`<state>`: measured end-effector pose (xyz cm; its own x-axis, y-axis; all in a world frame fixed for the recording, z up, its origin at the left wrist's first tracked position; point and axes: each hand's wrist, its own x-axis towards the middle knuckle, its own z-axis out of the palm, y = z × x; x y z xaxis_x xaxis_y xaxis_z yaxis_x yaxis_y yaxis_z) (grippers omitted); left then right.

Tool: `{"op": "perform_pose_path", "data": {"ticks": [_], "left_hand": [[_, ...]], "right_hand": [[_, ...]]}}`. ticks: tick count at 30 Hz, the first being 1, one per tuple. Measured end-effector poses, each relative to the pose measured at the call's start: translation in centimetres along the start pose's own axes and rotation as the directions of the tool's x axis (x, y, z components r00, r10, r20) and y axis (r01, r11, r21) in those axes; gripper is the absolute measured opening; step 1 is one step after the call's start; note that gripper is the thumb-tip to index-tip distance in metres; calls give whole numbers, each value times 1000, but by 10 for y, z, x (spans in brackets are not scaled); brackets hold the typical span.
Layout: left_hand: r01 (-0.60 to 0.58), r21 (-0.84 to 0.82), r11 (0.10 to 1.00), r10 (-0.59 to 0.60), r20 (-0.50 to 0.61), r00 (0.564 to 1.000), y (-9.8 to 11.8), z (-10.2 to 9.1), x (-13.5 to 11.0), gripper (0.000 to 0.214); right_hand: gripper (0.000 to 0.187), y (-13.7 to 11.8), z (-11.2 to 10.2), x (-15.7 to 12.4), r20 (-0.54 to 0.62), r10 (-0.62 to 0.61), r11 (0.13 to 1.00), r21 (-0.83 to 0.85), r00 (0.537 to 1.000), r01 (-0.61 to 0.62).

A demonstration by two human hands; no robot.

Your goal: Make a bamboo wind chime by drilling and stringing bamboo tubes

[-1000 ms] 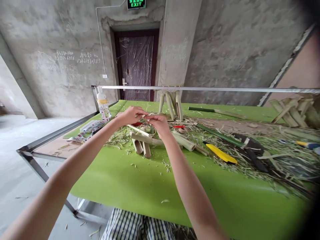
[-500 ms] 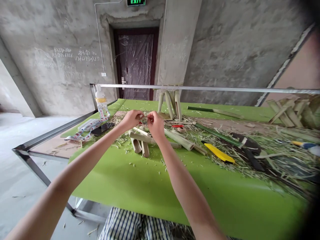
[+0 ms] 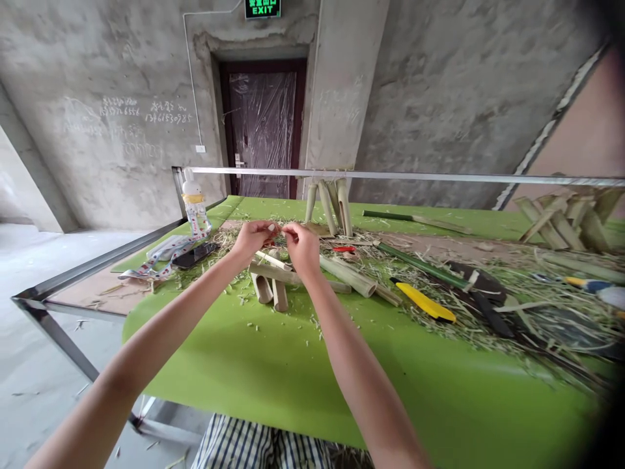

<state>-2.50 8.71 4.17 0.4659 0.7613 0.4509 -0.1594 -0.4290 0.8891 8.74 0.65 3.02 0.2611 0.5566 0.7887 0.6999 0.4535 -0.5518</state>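
Note:
Both hands meet over the far middle of the green-covered table (image 3: 273, 365). My left hand (image 3: 254, 237) is closed in a pinch, its fingertips nearly touching those of my right hand (image 3: 301, 247), which is pinched too. Whatever they hold is too small to make out. Just below them lies a bamboo piece with short tube legs (image 3: 277, 273), partly behind my right wrist. A thin pale bamboo strip (image 3: 273, 260) rests beside it. To the right of my right hand, a split bamboo length (image 3: 352, 276) lies on the table.
A yellow utility knife (image 3: 424, 301) lies on the right among bamboo shavings (image 3: 488, 332). Behind stand upright bamboo tubes (image 3: 336, 207) and a small red object (image 3: 344, 249). On the left are a bottle (image 3: 197, 212), a phone (image 3: 194, 255) and a patterned strap (image 3: 151, 264).
My hands have come closer together, the fingertips now almost meeting. The view has shifted slightly; the things on the table lie as before.

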Motion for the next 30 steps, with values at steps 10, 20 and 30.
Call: {"op": "perform_pose_path", "data": {"ticks": [10,20,30], "left_hand": [[-109,84,990,118,-105,987,-1,10,-5,10],[-44,150,988,75,-205,976,13,19,-20,14],[-95,402,911,175,-168,970,14,11,-16,15]], "right_hand": [[18,4,2,1,-21,90,989,117,996,-87],[14,-4,2,-2,123,96,995,30,988,-100],[11,0,-19,10,292,458,653,530,839,-541]]}}
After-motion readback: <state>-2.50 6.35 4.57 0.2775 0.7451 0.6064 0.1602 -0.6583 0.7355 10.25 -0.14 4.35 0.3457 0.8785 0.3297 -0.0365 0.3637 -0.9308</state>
